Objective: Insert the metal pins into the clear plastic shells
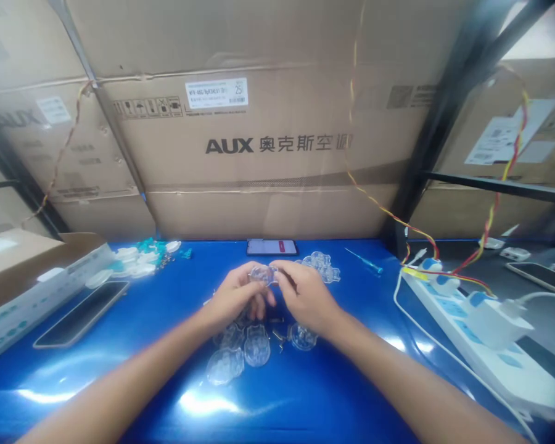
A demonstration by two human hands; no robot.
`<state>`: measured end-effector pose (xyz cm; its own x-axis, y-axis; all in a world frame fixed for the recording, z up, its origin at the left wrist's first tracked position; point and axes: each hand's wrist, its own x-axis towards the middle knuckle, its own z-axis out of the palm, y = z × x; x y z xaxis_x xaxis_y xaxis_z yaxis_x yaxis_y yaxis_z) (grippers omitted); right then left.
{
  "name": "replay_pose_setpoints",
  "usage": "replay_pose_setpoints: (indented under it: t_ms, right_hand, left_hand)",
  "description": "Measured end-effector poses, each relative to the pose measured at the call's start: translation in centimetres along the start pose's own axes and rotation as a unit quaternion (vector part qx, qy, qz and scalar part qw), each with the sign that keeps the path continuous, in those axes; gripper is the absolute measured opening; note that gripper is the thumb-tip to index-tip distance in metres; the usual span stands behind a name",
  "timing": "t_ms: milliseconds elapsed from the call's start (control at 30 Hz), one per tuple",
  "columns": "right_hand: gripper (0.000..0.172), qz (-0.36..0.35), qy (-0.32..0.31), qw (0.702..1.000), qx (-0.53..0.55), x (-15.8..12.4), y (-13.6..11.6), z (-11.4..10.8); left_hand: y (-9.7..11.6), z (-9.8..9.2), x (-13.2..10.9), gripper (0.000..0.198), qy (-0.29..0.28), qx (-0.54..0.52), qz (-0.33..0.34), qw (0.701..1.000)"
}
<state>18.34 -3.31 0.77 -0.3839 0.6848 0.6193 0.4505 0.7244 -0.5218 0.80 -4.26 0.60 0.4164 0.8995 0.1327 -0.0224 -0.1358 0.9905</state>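
Observation:
Between my two hands, above the blue table (351, 382), is a clear plastic piece (261, 275), small and roundish. My left hand (235, 293) has its thumb and fingers closed on the left side of it. On its right side, my right hand (303, 296) pinches the edge with thumb and forefinger. More clear plastic pieces (258, 345) of the same look lie below my left hand, and a single one (303, 337) rests under my right wrist. Small metal parts (280, 339), too small to name, lie between them. Beyond my right hand sits another clear group (321, 265).
A phone (272, 247) lies at the back, and another phone (81, 314) lies left beside an open carton (46, 283). White and teal parts (139, 259) are heaped behind it. A teal screwdriver (364, 261) lies right, near a power strip (485, 345) with plugs and cables.

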Motion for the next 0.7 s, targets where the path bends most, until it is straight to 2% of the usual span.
replay_pose_setpoints:
  t_ms: [167, 333, 467, 600, 700]
  right_hand:
    - [0.023, -0.016, -0.010, 1.000, 0.014, -0.1, -0.6, -0.1]
    - [0.025, -0.015, -0.015, 1.000, 0.002, 0.0, -0.2, -0.2]
    - [0.021, 0.028, -0.009, 0.999, -0.033, 0.4, 1.1, -1.0]
    - [0.007, 0.047, -0.168, 0.984, -0.037, 0.5, 2.0, -1.6]
    - [0.009, 0.045, -0.229, 0.972, -0.014, 0.2, 1.7, -1.6]
  left_hand:
    - [-0.1, -0.3, 0.2, 0.007, 0.040, 0.006, 0.028, 0.999]
    - [-0.1, -0.5, 0.3, 0.012, 0.061, 0.006, 0.031, 0.998]
    - [0.0, -1.5, 0.7, 0.013, 0.130, -0.011, 0.043, 0.991]
    - [0.1, -3.4, 1.2, 0.014, 0.206, -0.009, 0.052, 0.977]
    - [0.1, -4.5, 1.4, 0.013, 0.236, -0.005, 0.063, 0.970]
